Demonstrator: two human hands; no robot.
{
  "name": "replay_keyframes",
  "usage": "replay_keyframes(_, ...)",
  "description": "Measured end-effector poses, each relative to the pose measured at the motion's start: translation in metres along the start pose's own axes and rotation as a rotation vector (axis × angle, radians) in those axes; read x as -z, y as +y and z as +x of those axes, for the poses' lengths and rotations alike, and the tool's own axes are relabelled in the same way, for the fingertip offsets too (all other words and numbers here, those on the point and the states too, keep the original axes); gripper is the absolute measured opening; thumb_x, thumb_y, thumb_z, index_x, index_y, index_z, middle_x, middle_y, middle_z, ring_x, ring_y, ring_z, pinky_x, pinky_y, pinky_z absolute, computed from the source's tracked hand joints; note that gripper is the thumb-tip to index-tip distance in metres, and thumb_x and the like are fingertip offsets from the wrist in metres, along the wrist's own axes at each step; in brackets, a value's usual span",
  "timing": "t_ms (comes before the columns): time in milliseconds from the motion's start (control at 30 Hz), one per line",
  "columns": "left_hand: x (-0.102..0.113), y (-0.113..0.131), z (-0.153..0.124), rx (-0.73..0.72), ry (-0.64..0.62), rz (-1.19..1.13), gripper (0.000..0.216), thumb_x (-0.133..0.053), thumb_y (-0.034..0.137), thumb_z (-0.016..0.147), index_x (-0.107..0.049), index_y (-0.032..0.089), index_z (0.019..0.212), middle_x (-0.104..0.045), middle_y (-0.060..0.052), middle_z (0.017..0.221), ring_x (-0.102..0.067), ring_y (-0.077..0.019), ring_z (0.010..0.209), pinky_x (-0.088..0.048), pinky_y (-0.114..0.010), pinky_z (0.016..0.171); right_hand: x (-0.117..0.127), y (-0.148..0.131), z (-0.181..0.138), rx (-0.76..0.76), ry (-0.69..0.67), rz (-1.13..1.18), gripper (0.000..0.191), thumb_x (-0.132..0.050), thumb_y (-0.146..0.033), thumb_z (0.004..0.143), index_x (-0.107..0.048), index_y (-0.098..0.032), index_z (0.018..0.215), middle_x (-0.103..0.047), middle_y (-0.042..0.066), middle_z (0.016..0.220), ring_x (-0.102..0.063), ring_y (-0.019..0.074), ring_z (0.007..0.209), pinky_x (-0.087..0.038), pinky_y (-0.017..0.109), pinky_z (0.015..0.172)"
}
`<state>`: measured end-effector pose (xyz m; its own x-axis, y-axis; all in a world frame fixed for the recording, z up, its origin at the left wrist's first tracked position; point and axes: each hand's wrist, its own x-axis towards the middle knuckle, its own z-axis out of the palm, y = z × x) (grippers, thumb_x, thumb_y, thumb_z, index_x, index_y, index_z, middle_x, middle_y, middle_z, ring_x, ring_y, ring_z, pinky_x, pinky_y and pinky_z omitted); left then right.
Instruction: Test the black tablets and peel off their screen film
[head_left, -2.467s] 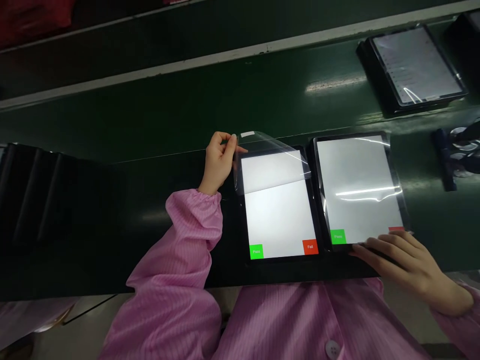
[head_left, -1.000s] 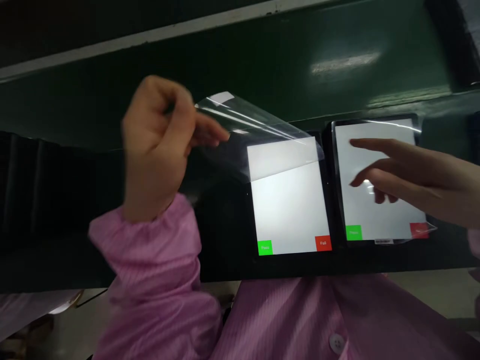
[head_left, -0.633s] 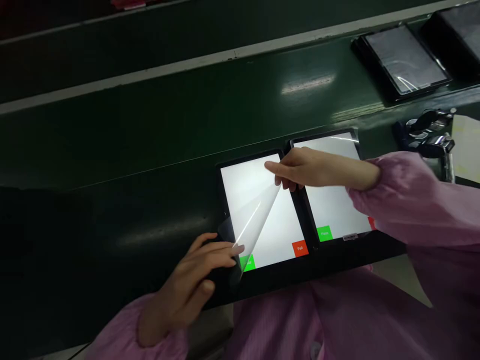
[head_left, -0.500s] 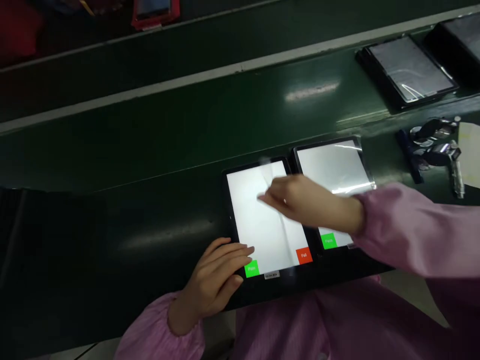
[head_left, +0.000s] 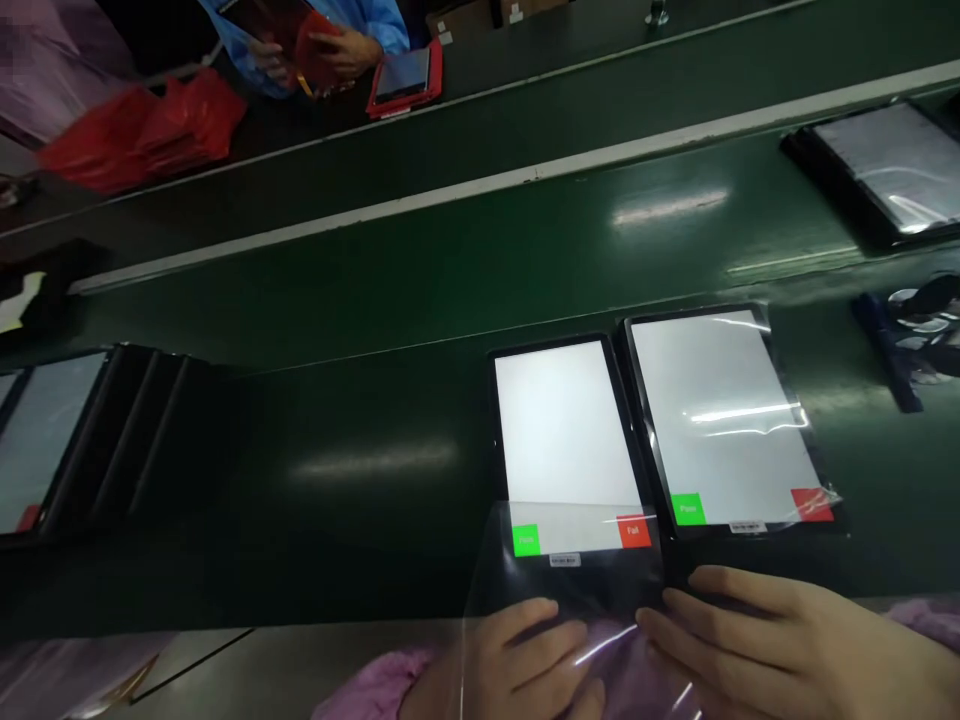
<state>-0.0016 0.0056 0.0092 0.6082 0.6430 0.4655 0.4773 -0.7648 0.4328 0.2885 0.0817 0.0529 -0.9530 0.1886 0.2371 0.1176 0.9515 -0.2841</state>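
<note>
Two black tablets lie side by side on the green belt, both with white screens and green Pass and red Fail buttons. A clear film point(head_left: 564, 590) hangs off the near end of the left tablet point(head_left: 564, 435) and still covers its button strip. My left hand point(head_left: 525, 665), seen at the bottom edge, has its fingers curled on the film's lower part. My right hand point(head_left: 757, 640) lies just in front of the right tablet point(head_left: 724, 415), fingers stretched out, tips touching the film's right edge. The right tablet keeps a wrinkled film on its screen.
A row of dark tablets point(head_left: 112, 440) stands at the left. Another filmed tablet point(head_left: 889, 165) lies far right on the green conveyor belt point(head_left: 375, 300), with dark tools point(head_left: 911, 320) nearby. Across the belt, another person's hands point(head_left: 337, 45) hold red cases beside red bags point(head_left: 142, 125).
The film, lifted at the far corner by my left hand earlier, now lies drawn down past the left tablet's near end. Both hands have come back to the near edge.
</note>
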Motion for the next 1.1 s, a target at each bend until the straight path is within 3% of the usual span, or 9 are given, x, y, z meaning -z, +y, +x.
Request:
replay_keyframes(133, 0.005, 0.007, 0.006, -0.056, -0.033, 0.024, 0.026, -0.055, 0.009, 0.105, -0.076, 0.019, 0.093, -0.083, 0.002, 0.096, -0.077, -0.0109, 0.103, -0.050, -0.031, 0.119, 0.003, 0.005, -0.005, 0.048, 0.076, -0.026, 0.055, -0.024, -0.020, 0.112, -0.078, -0.018, 0.114, -0.075, 0.002, 0.133, -0.072, 0.0181, 0.120, -0.059, 0.034, 0.099)
replay_keyframes(267, 0.003, 0.014, -0.001, -0.061, -0.069, 0.016, 0.022, -0.057, 0.007, 0.102, -0.076, 0.016, 0.095, -0.083, -0.001, 0.095, -0.078, -0.0142, 0.103, -0.057, -0.032, 0.112, 0.004, 0.005, -0.006, 0.053, 0.080, -0.020, 0.048, -0.032, -0.011, 0.107, -0.079, -0.016, 0.113, -0.079, 0.003, 0.125, -0.074, 0.0173, 0.116, -0.061, 0.030, 0.097)
replay_keyframes(533, 0.006, 0.005, -0.001, -0.061, 0.014, 0.088, 0.018, -0.058, 0.007, 0.100, -0.074, 0.016, 0.097, -0.082, -0.001, 0.093, -0.078, -0.0134, 0.094, -0.061, -0.031, 0.104, 0.009, 0.008, -0.012, -0.008, 0.123, -0.082, 0.040, -0.038, -0.010, 0.109, -0.078, -0.015, 0.109, -0.079, 0.007, 0.124, -0.076, 0.0190, 0.111, -0.064, 0.032, 0.095)
replay_keyframes(600, 0.008, -0.012, 0.008, -0.091, 0.001, 0.113, 0.016, -0.060, 0.009, 0.100, -0.074, 0.016, 0.101, -0.082, -0.002, 0.093, -0.078, -0.0144, 0.093, -0.062, -0.030, 0.100, 0.005, 0.023, -0.011, -0.049, 0.107, -0.081, 0.036, -0.041, -0.010, 0.109, -0.077, -0.016, 0.115, -0.080, 0.008, 0.120, -0.076, 0.0194, 0.106, -0.065, 0.033, 0.089)
replay_keyframes(700, 0.007, -0.065, 0.036, -0.090, 0.000, 0.107, 0.015, -0.061, 0.021, 0.103, -0.074, 0.017, 0.110, -0.082, -0.006, 0.099, -0.078, -0.0186, 0.096, -0.063, -0.034, 0.095, -0.003, 0.072, 0.002, -0.159, 0.063, -0.075, 0.035, -0.043, -0.018, 0.110, -0.075, -0.015, 0.124, -0.078, 0.013, 0.116, -0.074, 0.0238, 0.104, -0.063, 0.039, 0.087)
replay_keyframes(833, 0.009, -0.150, 0.085, 0.251, 0.020, 0.094, 0.033, -0.050, 0.040, 0.108, -0.075, 0.018, 0.110, -0.080, -0.012, 0.114, -0.075, -0.0269, 0.111, -0.061, -0.045, 0.101, -0.007, 0.154, 0.033, -0.564, -0.006, -0.203, 0.039, -0.048, -0.040, 0.109, -0.074, -0.023, 0.132, -0.062, 0.020, 0.145, -0.060, 0.0425, 0.127, -0.053, 0.065, 0.097)
replay_keyframes(900, 0.018, -0.169, 0.094, 0.356, 0.070, 0.144, 0.041, -0.040, 0.038, 0.110, -0.074, 0.016, 0.112, -0.078, -0.015, 0.117, -0.074, -0.0295, 0.113, -0.061, -0.049, 0.099, -0.001, 0.170, 0.039, -0.721, -0.037, -0.265, 0.037, -0.050, -0.042, 0.108, -0.075, -0.029, 0.132, -0.052, 0.018, 0.158, -0.055, 0.0471, 0.131, -0.049, 0.072, 0.097)
replay_keyframes(967, 0.028, -0.161, 0.083, 0.385, 0.105, 0.185, 0.039, -0.039, 0.037, 0.111, -0.072, 0.016, 0.115, -0.078, -0.014, 0.116, -0.075, -0.0290, 0.109, -0.062, -0.049, 0.097, 0.005, 0.159, 0.031, -0.690, -0.013, -0.315, 0.035, -0.049, -0.041, 0.108, -0.078, -0.029, 0.125, -0.053, 0.016, 0.157, -0.056, 0.0455, 0.128, -0.048, 0.070, 0.097)
replay_keyframes(1100, 0.032, -0.094, 0.016, 0.284, 0.096, 0.209, 0.026, -0.047, 0.030, 0.110, -0.067, 0.025, 0.126, -0.079, -0.005, 0.116, -0.076, -0.0205, 0.108, -0.058, -0.039, 0.106, -0.001, 0.084, -0.013, -0.386, 0.124, -0.287, 0.035, -0.044, -0.035, 0.111, -0.074, -0.026, 0.127, -0.066, 0.014, 0.143, -0.063, 0.0321, 0.118, -0.053, 0.050, 0.093)
